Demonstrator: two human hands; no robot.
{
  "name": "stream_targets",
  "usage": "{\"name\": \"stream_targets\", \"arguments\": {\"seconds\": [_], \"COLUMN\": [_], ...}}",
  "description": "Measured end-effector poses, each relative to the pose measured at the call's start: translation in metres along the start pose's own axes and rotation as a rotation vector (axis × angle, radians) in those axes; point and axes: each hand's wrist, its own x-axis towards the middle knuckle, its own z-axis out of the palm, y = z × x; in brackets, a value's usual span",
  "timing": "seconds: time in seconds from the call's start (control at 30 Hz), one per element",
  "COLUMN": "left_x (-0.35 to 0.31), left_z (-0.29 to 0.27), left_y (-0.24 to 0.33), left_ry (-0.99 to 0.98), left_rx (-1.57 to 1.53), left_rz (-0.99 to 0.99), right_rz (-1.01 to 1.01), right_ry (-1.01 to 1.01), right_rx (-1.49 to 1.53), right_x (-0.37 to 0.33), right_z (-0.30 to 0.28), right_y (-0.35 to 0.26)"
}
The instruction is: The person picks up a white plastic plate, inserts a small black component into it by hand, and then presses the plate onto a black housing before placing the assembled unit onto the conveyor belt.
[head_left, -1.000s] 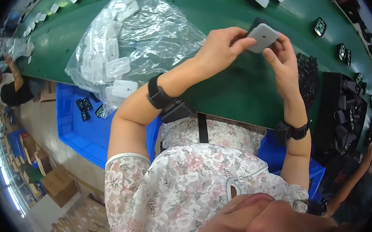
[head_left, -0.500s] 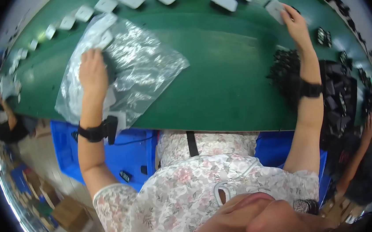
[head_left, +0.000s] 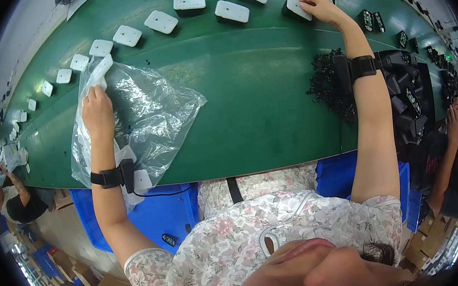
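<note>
At the left, my left hand [head_left: 98,112] is over a clear plastic bag [head_left: 155,108]. Its fingers are closed on a white plastic cover [head_left: 104,68], which sticks out beyond the fingertips toward the bag's far end. Further white covers [head_left: 142,179] show through the film near my wrist. My right hand [head_left: 323,8] reaches to the far right side of the green table. Thumb and fingers grip a black box with a white lid [head_left: 294,8] at its right edge. Beside it stand similar white-lidded boxes [head_left: 232,12], part of a curved row running left.
A heap of small black parts [head_left: 326,80] lies under my right forearm, beside piled black housings [head_left: 407,94]. Black housings with circuit boards [head_left: 366,20] line the far right. Blue bins [head_left: 143,216] stand below the table edge. Co-workers [head_left: 453,156] sit on both sides.
The view has turned to the right, so table and boxes appear further left. My right hand stays on the same white-lidded box; my left hand remains over the bag.
</note>
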Motion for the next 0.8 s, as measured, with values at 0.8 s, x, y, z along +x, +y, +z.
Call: {"name": "stream_targets", "arguments": {"seconds": [0.8], "left_x": [-0.023], "left_z": [-0.090], "left_y": [0.147], "left_ry": [0.059], "left_rx": [-1.418], "left_rz": [-0.060], "right_rz": [-0.295], "right_ry": [0.486], "right_rx": [-0.391], "right_x": [-0.159], "right_z": [0.067], "right_y": [-0.028]}}
